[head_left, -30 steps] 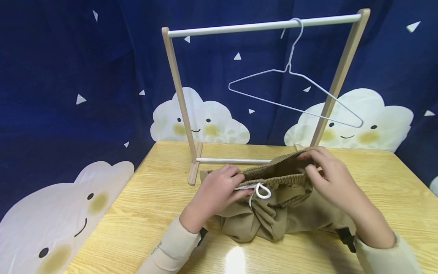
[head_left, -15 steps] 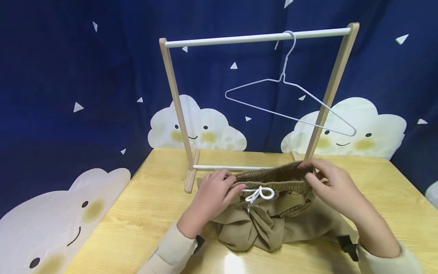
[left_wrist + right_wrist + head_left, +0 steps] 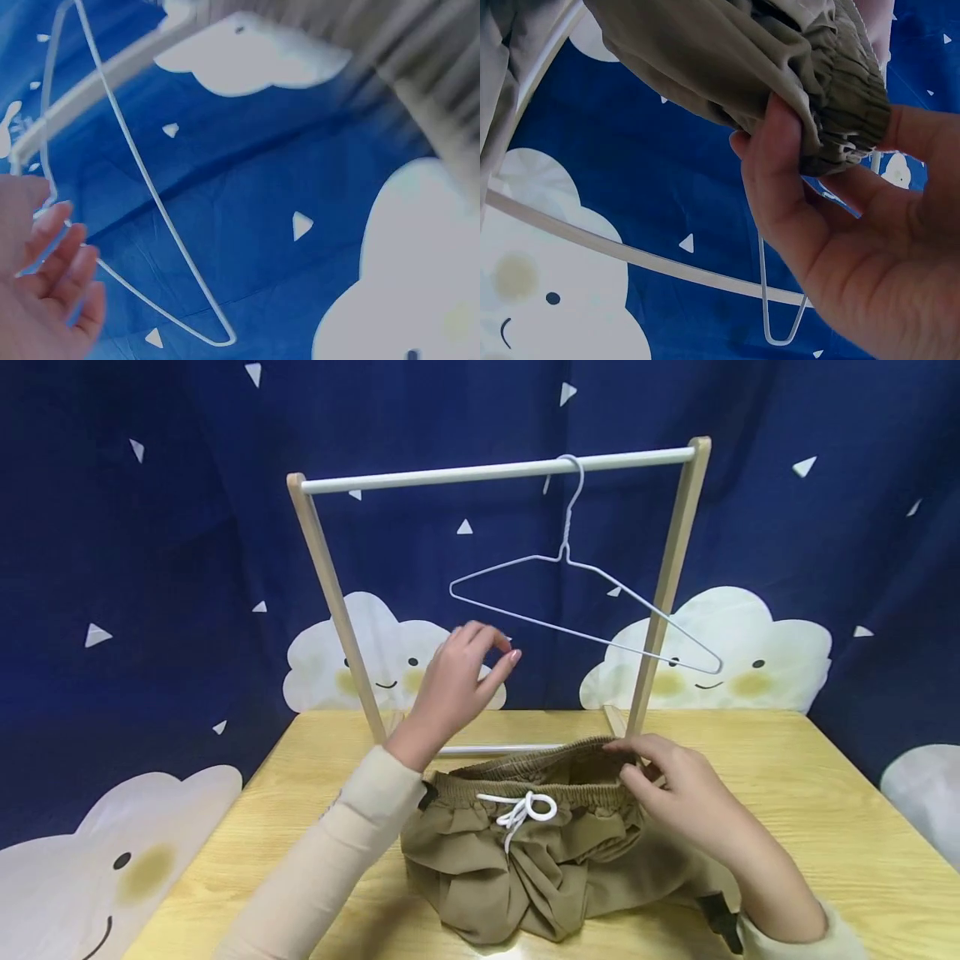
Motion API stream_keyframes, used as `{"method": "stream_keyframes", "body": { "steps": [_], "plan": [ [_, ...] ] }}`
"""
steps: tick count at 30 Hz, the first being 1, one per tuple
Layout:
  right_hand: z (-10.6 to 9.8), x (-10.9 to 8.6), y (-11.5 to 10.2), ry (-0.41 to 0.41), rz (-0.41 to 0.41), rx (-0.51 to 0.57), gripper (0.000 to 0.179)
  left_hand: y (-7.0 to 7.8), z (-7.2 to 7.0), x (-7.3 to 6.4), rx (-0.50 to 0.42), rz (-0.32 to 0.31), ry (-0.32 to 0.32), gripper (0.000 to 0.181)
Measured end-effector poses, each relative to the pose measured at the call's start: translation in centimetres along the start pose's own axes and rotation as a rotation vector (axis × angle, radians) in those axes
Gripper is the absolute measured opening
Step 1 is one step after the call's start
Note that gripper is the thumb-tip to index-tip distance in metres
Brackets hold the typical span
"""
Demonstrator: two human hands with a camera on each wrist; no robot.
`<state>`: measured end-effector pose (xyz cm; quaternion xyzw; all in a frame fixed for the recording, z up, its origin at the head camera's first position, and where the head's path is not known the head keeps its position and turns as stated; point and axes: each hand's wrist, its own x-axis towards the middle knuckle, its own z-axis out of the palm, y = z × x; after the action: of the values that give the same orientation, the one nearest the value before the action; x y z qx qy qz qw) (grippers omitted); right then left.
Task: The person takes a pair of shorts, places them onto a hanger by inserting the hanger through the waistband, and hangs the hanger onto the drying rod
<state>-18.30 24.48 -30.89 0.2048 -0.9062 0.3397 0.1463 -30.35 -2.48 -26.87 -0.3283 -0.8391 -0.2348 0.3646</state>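
Khaki pants (image 3: 480, 843) with an elastic waistband and a white drawstring (image 3: 528, 807) tied in a bow lie bunched on the table, their waist opening upward. My right hand (image 3: 686, 789) grips the right end of the waistband; in the right wrist view the fingers hold the gathered waistband (image 3: 859, 105). My left hand (image 3: 465, 681) is raised above the pants with nothing in it, its fingers loosely bent. Behind it, a white wire hanger (image 3: 566, 556) hangs from the rack; the left hand looks apart from it. The pants' legs are partly folded out of sight.
A small clothes rack (image 3: 678, 539) with wooden posts and a white top bar (image 3: 450, 475) stands at the back of the wooden table (image 3: 780, 793). Its lower bar (image 3: 498, 749) runs behind the pants. A dark blue curtain (image 3: 172, 552) with clouds and triangles hangs behind.
My left hand has let go of the left part of the waistband and risen toward the hanger. The right hand still holds the waistband. The head view has shifted up and to the right.
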Motion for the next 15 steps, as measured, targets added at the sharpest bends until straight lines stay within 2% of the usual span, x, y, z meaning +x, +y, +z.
{"method": "stream_keyframes", "body": {
  "steps": [5,8,12,15],
  "plan": [
    [-0.1,-0.3,-0.2,0.002,-0.008,0.011,0.030,-0.9,1.5,6.5,0.123,0.036,0.062,0.033],
    [0.1,-0.6,-0.4,0.012,-0.013,0.010,0.030,-1.1,2.1,9.6,0.156,0.064,0.052,0.043],
    [0.2,-0.7,-0.7,0.028,-0.035,-0.001,0.031,-0.9,2.1,12.3,0.142,0.108,-0.016,0.037],
    [0.0,-0.6,-0.7,0.033,-0.052,-0.013,0.031,-0.4,1.9,13.5,0.103,0.090,-0.070,0.029]
  ]
}}
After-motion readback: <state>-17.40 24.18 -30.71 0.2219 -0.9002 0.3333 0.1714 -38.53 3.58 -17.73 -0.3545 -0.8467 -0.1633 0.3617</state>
